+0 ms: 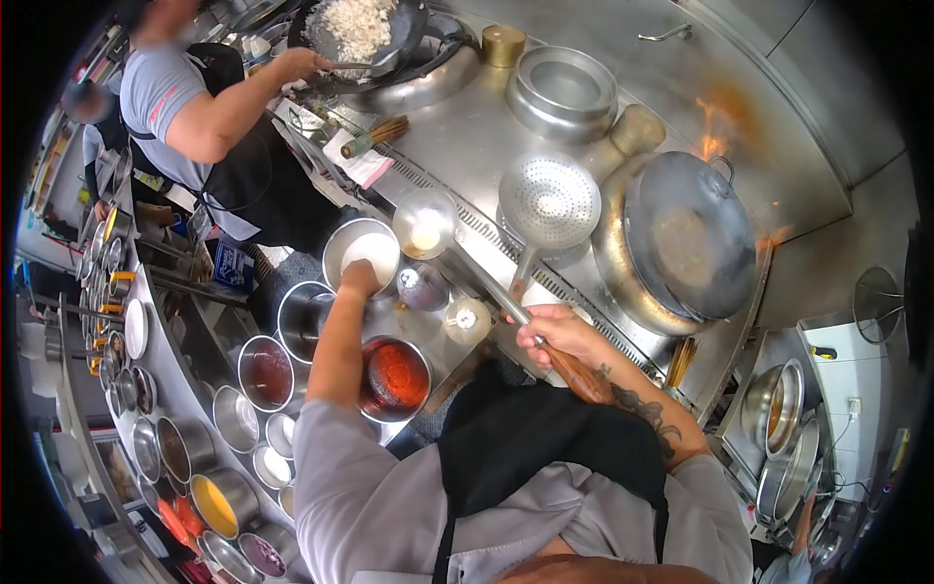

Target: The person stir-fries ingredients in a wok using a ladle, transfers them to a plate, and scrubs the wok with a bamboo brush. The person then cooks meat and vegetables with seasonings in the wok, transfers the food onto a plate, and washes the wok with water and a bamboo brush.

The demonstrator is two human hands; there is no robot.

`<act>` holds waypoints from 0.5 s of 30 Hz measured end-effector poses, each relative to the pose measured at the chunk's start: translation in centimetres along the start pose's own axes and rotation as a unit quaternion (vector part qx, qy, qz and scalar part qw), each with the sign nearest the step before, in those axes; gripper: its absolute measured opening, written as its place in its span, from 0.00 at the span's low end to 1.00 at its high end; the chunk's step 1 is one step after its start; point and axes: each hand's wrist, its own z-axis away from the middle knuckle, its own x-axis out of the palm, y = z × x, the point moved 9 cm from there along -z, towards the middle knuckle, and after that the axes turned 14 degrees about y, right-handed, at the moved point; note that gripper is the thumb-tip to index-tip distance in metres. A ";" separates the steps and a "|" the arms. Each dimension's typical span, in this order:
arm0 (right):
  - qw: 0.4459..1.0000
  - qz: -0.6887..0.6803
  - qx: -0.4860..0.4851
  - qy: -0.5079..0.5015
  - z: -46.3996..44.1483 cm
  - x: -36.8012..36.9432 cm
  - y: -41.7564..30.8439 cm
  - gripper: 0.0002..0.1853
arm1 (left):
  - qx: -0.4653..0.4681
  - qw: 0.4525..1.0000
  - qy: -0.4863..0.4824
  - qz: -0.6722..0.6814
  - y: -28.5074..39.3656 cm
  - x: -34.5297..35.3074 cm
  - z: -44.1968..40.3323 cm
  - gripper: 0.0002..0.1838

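Note:
My left hand (360, 276) reaches down into a metal pot of white stuff (375, 248); its fingers are hidden there. My right hand (556, 334) is wrapped round the handle of a long ladle (496, 290), near its wooden end. The ladle's bowl (425, 224) is beside the white pot and holds a little pale yellowish stuff. Below it stand a dark round container (422, 288) and a container with a whitish top (467, 320). A pot of red sauce (396, 378) is right of my left forearm. A perforated skimmer (550, 200) rests on the steel counter.
A large wok (689, 237) sits on a burner at right, with flames (718, 127) behind it. A metal basin (561, 92) stands at the back. At upper left a co-worker (209, 127) holds a tool at a wok of white food (355, 29). Several ingredient pots (222, 504) fill the left.

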 end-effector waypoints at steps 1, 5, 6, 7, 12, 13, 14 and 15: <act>1.000 0.000 -0.001 0.001 -0.1 0.0 0.1 0.15 | 0.004 1.000 0.003 -0.003 0.3 -0.1 0.0 0.19; 1.000 -0.005 -0.008 -0.004 -0.3 -0.1 0.2 0.15 | 0.056 0.997 0.041 -0.036 1.8 -1.0 0.0 0.23; 1.000 -0.009 -0.009 -0.006 -0.3 -0.1 0.2 0.15 | 0.069 0.994 0.084 -0.030 1.2 0.1 -0.4 0.23; 1.000 -0.012 -0.010 -0.009 -0.3 -0.1 0.3 0.15 | 0.081 0.988 0.126 -0.024 1.0 0.0 -0.6 0.23; 1.000 -0.023 -0.006 -0.005 -0.2 0.1 0.4 0.15 | 0.009 0.999 0.001 -0.051 -0.7 2.0 -1.0 0.18; 1.000 -0.027 -0.006 -0.004 -0.1 0.1 0.4 0.15 | -0.001 0.998 -0.002 -0.058 -0.7 1.3 -0.8 0.17; 0.999 -0.034 -0.006 -0.009 -0.1 0.0 0.4 0.15 | 0.029 0.998 -0.030 -0.049 -0.1 0.8 -1.6 0.16; 0.999 -0.041 -0.005 -0.012 0.0 0.0 0.4 0.15 | 0.060 0.996 -0.058 -0.039 0.3 0.2 -3.0 0.15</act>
